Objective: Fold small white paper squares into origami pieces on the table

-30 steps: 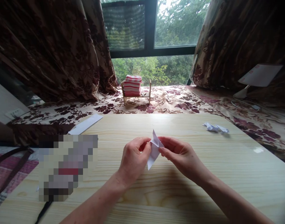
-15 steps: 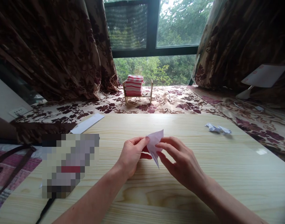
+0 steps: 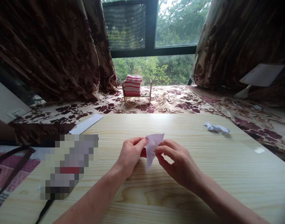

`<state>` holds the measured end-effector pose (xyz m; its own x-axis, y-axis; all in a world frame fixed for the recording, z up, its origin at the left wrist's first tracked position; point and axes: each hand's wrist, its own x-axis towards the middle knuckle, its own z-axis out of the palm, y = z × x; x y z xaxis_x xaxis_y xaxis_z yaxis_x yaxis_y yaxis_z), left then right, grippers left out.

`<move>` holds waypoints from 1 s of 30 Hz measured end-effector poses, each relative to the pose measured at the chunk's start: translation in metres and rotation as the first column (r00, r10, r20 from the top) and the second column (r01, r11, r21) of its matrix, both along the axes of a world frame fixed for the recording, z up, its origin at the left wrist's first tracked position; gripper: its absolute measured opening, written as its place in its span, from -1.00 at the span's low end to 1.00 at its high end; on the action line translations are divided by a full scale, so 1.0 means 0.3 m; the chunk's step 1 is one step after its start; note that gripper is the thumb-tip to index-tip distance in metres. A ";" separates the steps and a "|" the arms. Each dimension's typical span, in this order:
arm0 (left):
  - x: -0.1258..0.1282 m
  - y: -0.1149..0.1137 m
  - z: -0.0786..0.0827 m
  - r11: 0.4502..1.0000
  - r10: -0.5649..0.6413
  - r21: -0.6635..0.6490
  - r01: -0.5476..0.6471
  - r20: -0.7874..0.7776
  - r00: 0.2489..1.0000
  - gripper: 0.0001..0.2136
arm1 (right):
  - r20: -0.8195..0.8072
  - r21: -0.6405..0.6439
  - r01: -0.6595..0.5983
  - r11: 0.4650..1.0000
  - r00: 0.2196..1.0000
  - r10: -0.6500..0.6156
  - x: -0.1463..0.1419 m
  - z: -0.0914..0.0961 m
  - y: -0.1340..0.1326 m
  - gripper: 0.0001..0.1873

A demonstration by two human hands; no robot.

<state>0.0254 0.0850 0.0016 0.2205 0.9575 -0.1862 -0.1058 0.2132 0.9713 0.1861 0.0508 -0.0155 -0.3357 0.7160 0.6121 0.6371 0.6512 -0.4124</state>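
A small piece of folded white paper [image 3: 154, 144] is held between both hands just above the wooden table [image 3: 170, 199]. My left hand [image 3: 132, 154] pinches its left edge, thumb on top and fingers tucked behind. On the other side, the bent fingertips of my right hand [image 3: 176, 157] close on the paper's right edge. One pointed corner hangs down between the hands, and another points up to the right. The back of the paper is hidden from me.
White folded paper pieces [image 3: 216, 128] lie at the table's far right. A flat white paper strip [image 3: 86, 123] rests at the back left, beside a pixelated object [image 3: 69, 168] with a black cord. Behind the table, a small rack [image 3: 150, 91] holds striped folded cloths [image 3: 133, 85]; a lamp [image 3: 261, 74] stands right.
The paper has turned in my hands: its lower point has swung left and its upper corner has dropped. My right fingers have drawn together on its edge.
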 end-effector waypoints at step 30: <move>-0.016 0.006 -0.011 0.945 0.013 0.299 0.136 -0.447 0.894 -0.80 | -0.098 -0.496 0.162 0.853 0.966 -0.240 0.064 0.077 0.055 -0.38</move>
